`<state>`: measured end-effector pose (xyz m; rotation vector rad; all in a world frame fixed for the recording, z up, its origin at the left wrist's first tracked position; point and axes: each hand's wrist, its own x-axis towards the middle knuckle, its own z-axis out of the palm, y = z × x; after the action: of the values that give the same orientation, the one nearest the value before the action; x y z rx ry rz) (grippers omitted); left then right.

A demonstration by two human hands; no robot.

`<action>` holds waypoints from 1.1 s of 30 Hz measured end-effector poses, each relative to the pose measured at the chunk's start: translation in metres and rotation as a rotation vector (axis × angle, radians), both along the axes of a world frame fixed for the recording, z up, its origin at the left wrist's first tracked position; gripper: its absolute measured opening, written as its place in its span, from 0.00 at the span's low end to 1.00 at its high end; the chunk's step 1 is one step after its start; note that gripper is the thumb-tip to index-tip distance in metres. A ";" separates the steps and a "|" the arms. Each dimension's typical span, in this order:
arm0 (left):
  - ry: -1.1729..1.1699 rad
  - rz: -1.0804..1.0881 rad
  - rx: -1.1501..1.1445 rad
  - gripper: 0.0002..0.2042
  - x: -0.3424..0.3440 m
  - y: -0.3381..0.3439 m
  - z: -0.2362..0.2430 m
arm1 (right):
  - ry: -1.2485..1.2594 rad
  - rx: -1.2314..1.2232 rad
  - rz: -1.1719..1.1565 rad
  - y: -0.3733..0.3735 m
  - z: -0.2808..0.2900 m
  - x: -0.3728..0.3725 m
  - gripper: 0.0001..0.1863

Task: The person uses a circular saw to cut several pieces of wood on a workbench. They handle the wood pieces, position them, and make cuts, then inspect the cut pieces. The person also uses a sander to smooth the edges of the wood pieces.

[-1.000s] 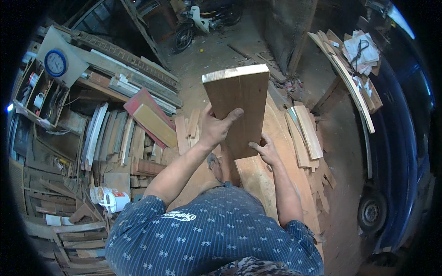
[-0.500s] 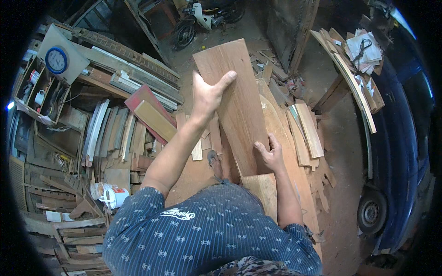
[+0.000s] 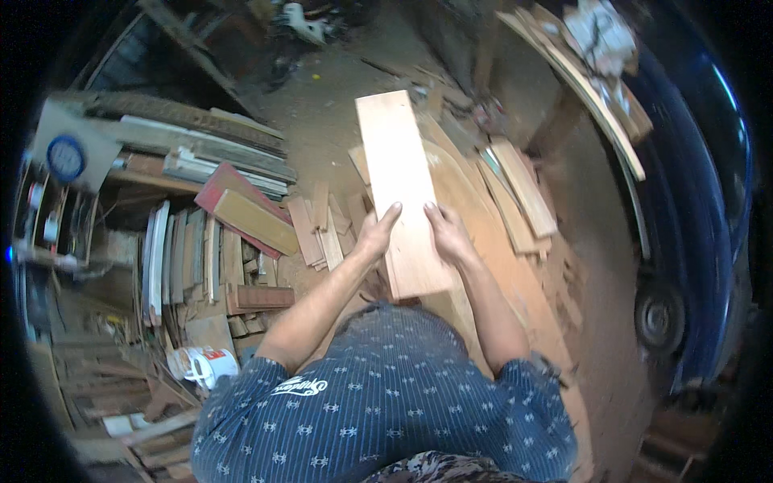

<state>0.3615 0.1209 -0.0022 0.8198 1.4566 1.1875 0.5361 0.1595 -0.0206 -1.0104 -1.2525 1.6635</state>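
Observation:
A wooden board [image 3: 401,161] is held up in front of me, its long side pointing away and its face bright with light. My left hand [image 3: 377,233] grips its left edge, thumb lying on the upper face. On the opposite edge my right hand [image 3: 449,235] does the same, a little below the middle. The fingers under the board are hidden on both sides. Beneath it, partly covered, lies a large pale wooden slab [image 3: 507,282] with a curved line on it.
Stacked planks [image 3: 173,249] and a red board [image 3: 233,193] lie to the left, near a white bucket [image 3: 211,366]. Cut pieces [image 3: 523,189] rest on the right. Beyond stands a dark blue vehicle [image 3: 692,241], with papers [image 3: 600,36] on a raised plank stack.
The board has come lower and straighter, and its face, brown before, now looks pale. My left hand has slid from its far part down to the near half, level with my right. The view has shifted.

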 end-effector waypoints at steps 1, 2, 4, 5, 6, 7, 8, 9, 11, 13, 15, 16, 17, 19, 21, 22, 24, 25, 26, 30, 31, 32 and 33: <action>-0.238 0.003 -0.099 0.30 0.001 -0.016 -0.027 | -0.032 -0.056 0.035 0.002 -0.012 -0.004 0.26; -0.476 0.012 -0.213 0.30 -0.002 -0.031 -0.051 | -0.065 -0.118 0.064 0.005 -0.027 -0.007 0.26; -0.407 -0.047 -0.400 0.30 -0.006 -0.031 -0.071 | -0.160 -0.223 -0.005 0.007 -0.079 0.000 0.25; -0.472 -0.110 -0.487 0.32 -0.020 -0.031 -0.093 | -0.400 -0.118 -0.013 0.000 -0.104 0.011 0.24; -0.410 -0.122 -0.527 0.33 -0.039 -0.039 -0.124 | -0.634 0.000 -0.002 -0.006 -0.122 0.018 0.23; -0.343 -0.122 -0.552 0.33 -0.062 -0.051 -0.155 | -0.860 0.131 0.023 -0.008 -0.128 0.020 0.22; -0.282 -0.121 -0.579 0.33 -0.076 -0.062 -0.173 | -1.045 0.094 0.052 -0.019 -0.133 0.031 0.19; -0.183 -0.136 -0.581 0.33 -0.075 -0.065 -0.176 | -1.242 0.048 0.074 -0.031 -0.143 0.057 0.17; 0.012 -0.195 -0.584 0.33 -0.063 -0.070 -0.164 | -1.503 -0.054 -0.145 -0.066 -0.207 0.113 0.20; -0.141 -0.158 -0.636 0.32 -0.080 -0.074 -0.164 | -1.596 -0.091 -0.092 -0.107 -0.241 0.150 0.22; -0.291 -0.141 -0.637 0.31 -0.070 -0.066 -0.143 | -1.665 -0.098 -0.035 -0.122 -0.257 0.171 0.22; -0.314 -0.149 -0.621 0.30 -0.068 -0.066 -0.132 | -1.677 -0.076 0.008 -0.125 -0.260 0.176 0.22; -0.339 -0.155 -0.601 0.29 -0.070 -0.067 -0.125 | -1.689 -0.051 0.052 -0.125 -0.259 0.183 0.22; -0.385 -0.197 -0.587 0.28 -0.065 -0.062 -0.115 | -1.598 -0.123 0.142 -0.117 -0.258 0.188 0.22; -0.426 -0.195 -0.611 0.30 -0.064 -0.063 -0.122 | -1.392 -0.179 0.025 -0.121 -0.256 0.184 0.27; -0.441 -0.188 -0.626 0.31 -0.070 -0.067 -0.129 | -1.309 -0.211 0.007 -0.127 -0.248 0.174 0.28; -0.363 -0.164 -0.586 0.32 -0.075 -0.074 -0.138 | -1.147 -0.246 -0.027 -0.126 -0.207 0.155 0.30; -0.327 -0.159 -0.565 0.33 -0.074 -0.075 -0.141 | -1.013 -0.340 -0.054 -0.128 -0.209 0.152 0.29; -0.274 -0.162 -0.549 0.33 -0.071 -0.075 -0.144 | -0.876 -0.429 -0.080 -0.130 -0.211 0.149 0.28; -0.079 -0.258 -0.512 0.35 -0.060 -0.072 -0.122 | 0.559 -0.858 -0.258 -0.173 -0.189 0.140 0.19; -0.036 -0.298 -0.510 0.35 -0.062 -0.075 -0.119 | 0.502 -0.852 -0.320 -0.183 -0.169 0.131 0.10; -0.025 -0.288 -0.472 0.34 -0.070 -0.077 -0.121 | 0.355 -0.791 -0.338 -0.194 -0.146 0.129 0.10; -0.019 -0.282 -0.433 0.33 -0.079 -0.080 -0.128 | 0.205 -0.727 -0.361 -0.208 -0.124 0.131 0.09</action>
<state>0.2823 0.0411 -0.1300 0.6801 1.4551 0.6350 0.6676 -0.0488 -0.1443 -1.3425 -0.2809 1.8944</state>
